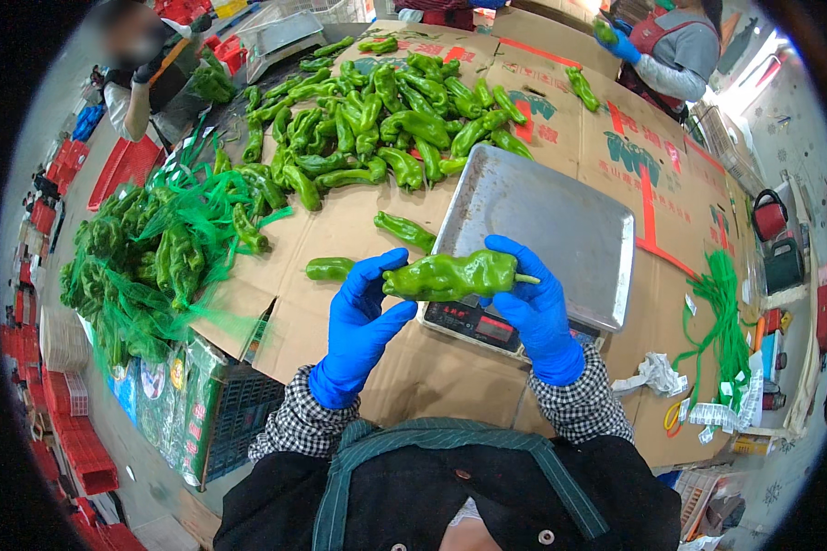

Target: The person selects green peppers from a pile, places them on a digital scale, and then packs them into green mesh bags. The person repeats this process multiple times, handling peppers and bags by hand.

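Note:
A long, wrinkled green pepper (450,275) is held level above the scale, between my two blue-gloved hands. My left hand (358,321) has its thumb and fingers around the pepper's tip. At the stem end, my right hand (538,317) grips it with fingers above and thumb below. The metal scale (551,230) has a display along its near edge, partly hidden by my hands. Two loose peppers, one (400,230) farther back and one (326,269) beside my left hand, lie on the cardboard.
A pepper heap (368,119) covers the back of the cardboard-covered table (588,147). Netted peppers (156,257) are at left; green mesh bags (717,321), scissors (675,413) and crumpled paper (657,375) at right. Co-workers stand at back left (133,96) and back right (671,64).

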`<state>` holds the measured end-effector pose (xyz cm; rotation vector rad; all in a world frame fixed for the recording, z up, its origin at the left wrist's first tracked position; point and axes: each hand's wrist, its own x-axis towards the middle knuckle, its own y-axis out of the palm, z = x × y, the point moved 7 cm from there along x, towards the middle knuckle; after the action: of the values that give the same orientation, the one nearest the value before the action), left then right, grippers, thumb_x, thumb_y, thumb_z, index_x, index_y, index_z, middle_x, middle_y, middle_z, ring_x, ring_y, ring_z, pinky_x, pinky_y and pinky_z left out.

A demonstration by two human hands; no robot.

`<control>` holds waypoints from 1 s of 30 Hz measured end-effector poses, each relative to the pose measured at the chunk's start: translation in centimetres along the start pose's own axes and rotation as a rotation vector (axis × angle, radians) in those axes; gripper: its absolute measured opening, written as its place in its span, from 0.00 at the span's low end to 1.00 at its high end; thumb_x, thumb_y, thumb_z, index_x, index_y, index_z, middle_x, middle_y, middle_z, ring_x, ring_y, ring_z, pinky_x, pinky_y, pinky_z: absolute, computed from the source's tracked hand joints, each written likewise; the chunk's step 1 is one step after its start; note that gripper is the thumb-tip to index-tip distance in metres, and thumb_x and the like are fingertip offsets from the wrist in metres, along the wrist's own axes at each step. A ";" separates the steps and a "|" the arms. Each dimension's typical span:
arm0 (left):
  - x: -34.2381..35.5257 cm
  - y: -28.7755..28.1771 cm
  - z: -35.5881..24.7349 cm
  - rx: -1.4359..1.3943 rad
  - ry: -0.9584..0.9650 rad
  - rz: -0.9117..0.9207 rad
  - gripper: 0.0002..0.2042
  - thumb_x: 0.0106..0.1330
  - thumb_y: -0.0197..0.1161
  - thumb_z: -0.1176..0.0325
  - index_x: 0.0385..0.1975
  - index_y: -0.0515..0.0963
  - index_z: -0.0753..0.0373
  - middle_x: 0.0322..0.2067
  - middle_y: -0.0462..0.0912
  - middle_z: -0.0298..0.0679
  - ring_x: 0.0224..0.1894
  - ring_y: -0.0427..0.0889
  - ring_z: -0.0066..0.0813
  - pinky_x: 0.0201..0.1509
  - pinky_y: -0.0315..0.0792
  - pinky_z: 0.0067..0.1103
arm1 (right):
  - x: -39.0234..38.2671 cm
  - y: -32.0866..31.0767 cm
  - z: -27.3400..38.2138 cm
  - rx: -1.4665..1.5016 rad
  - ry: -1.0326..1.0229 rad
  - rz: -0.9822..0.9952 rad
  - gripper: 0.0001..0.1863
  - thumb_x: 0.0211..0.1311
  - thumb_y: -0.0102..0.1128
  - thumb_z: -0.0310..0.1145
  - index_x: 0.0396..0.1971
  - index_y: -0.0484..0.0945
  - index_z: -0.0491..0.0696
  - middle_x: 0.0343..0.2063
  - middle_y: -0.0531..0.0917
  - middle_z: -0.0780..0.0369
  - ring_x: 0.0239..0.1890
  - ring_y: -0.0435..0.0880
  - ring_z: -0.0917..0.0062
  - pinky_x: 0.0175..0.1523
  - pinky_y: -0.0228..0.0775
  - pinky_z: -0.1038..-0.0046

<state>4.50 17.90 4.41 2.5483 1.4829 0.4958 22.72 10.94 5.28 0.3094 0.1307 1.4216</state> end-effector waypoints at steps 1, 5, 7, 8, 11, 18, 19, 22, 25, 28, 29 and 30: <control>-0.2 -0.1 -0.1 -0.044 -0.010 -0.016 0.24 0.52 0.62 0.84 0.52 0.70 0.64 0.53 0.72 0.38 0.56 0.70 0.28 0.62 0.61 0.24 | -0.1 0.1 -0.3 0.054 0.038 -0.012 0.29 0.54 0.61 0.24 0.58 0.66 0.46 0.46 0.74 0.63 0.48 0.73 0.79 0.54 0.67 0.75; -1.1 -1.5 0.5 -0.021 -0.106 -0.102 0.17 0.58 0.58 0.78 0.49 0.73 0.65 0.48 0.76 0.37 0.51 0.72 0.24 0.56 0.66 0.22 | -1.0 0.1 -2.0 0.002 0.056 0.000 0.26 0.54 0.61 0.23 0.55 0.68 0.46 0.44 0.75 0.63 0.46 0.74 0.80 0.52 0.68 0.76; -1.4 -2.3 1.5 -0.077 -0.123 -0.143 0.16 0.58 0.56 0.77 0.47 0.73 0.67 0.47 0.77 0.39 0.48 0.73 0.24 0.54 0.66 0.21 | -0.5 0.6 -1.9 -0.100 -0.004 0.043 0.24 0.54 0.61 0.22 0.53 0.69 0.46 0.43 0.75 0.63 0.45 0.74 0.81 0.51 0.69 0.77; -1.6 -2.7 2.6 -0.129 -0.159 -0.147 0.15 0.58 0.57 0.77 0.47 0.73 0.68 0.46 0.77 0.39 0.47 0.73 0.24 0.54 0.66 0.21 | -0.6 0.8 -1.9 -0.120 -0.009 0.054 0.24 0.54 0.61 0.22 0.53 0.69 0.46 0.43 0.75 0.63 0.45 0.74 0.81 0.51 0.69 0.78; -3.3 -3.2 4.2 -0.300 -0.281 -0.169 0.14 0.62 0.55 0.74 0.47 0.73 0.69 0.43 0.78 0.40 0.43 0.76 0.25 0.50 0.70 0.22 | -0.5 2.2 -2.1 -0.070 0.042 0.123 0.28 0.54 0.64 0.24 0.56 0.67 0.46 0.41 0.75 0.64 0.45 0.73 0.81 0.51 0.69 0.78; -7.1 -9.8 6.3 -0.032 -0.414 -0.287 0.13 0.63 0.56 0.69 0.46 0.74 0.67 0.35 0.80 0.38 0.34 0.78 0.26 0.40 0.74 0.22 | -0.4 4.7 -3.6 -0.353 0.169 0.324 0.22 0.53 0.68 0.30 0.48 0.74 0.46 0.36 0.76 0.65 0.38 0.76 0.83 0.46 0.71 0.79; -7.6 -13.1 7.6 0.225 -0.299 -0.380 0.13 0.63 0.57 0.69 0.46 0.74 0.66 0.33 0.80 0.38 0.33 0.78 0.25 0.38 0.73 0.22 | -0.5 4.7 -4.4 -0.407 0.168 0.343 0.22 0.54 0.67 0.35 0.49 0.74 0.48 0.36 0.78 0.62 0.38 0.77 0.82 0.45 0.72 0.77; -10.9 -20.0 8.4 0.833 -0.160 -0.607 0.11 0.62 0.60 0.68 0.42 0.77 0.65 0.29 0.80 0.41 0.30 0.77 0.23 0.35 0.72 0.20 | -1.1 7.6 -5.7 -0.564 0.222 0.596 0.23 0.55 0.65 0.41 0.50 0.73 0.50 0.35 0.80 0.59 0.38 0.79 0.78 0.44 0.72 0.74; -11.8 -18.7 8.0 0.868 0.063 -0.585 0.09 0.61 0.58 0.69 0.40 0.78 0.63 0.32 0.81 0.43 0.33 0.80 0.32 0.38 0.73 0.25 | -2.6 10.3 -8.6 -0.691 0.295 0.868 0.25 0.56 0.60 0.50 0.49 0.72 0.51 0.35 0.81 0.55 0.39 0.81 0.68 0.46 0.71 0.70; -11.3 -18.2 7.3 1.067 0.079 -0.534 0.09 0.60 0.58 0.70 0.39 0.78 0.62 0.33 0.81 0.45 0.34 0.80 0.38 0.38 0.73 0.27 | -3.0 12.1 -9.5 -0.778 0.333 0.996 0.26 0.56 0.59 0.53 0.48 0.72 0.51 0.36 0.81 0.54 0.38 0.81 0.66 0.46 0.71 0.69; -11.5 -17.9 7.2 1.036 0.095 -0.539 0.09 0.60 0.58 0.70 0.39 0.78 0.62 0.32 0.80 0.46 0.34 0.80 0.41 0.38 0.73 0.28 | -3.0 12.3 -9.9 -0.790 0.344 1.018 0.26 0.56 0.58 0.53 0.49 0.72 0.51 0.36 0.80 0.54 0.38 0.81 0.65 0.46 0.71 0.69; -11.6 -18.0 7.2 1.019 0.080 -0.534 0.09 0.60 0.57 0.70 0.39 0.78 0.62 0.32 0.80 0.46 0.34 0.80 0.41 0.38 0.73 0.28 | -2.4 12.4 -9.9 -0.817 0.310 0.961 0.26 0.56 0.59 0.52 0.49 0.72 0.51 0.35 0.80 0.55 0.38 0.81 0.66 0.46 0.71 0.69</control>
<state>-12.88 17.04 -10.00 2.4808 2.8566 -0.3472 7.92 11.32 -0.86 -0.6166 -0.4016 2.3171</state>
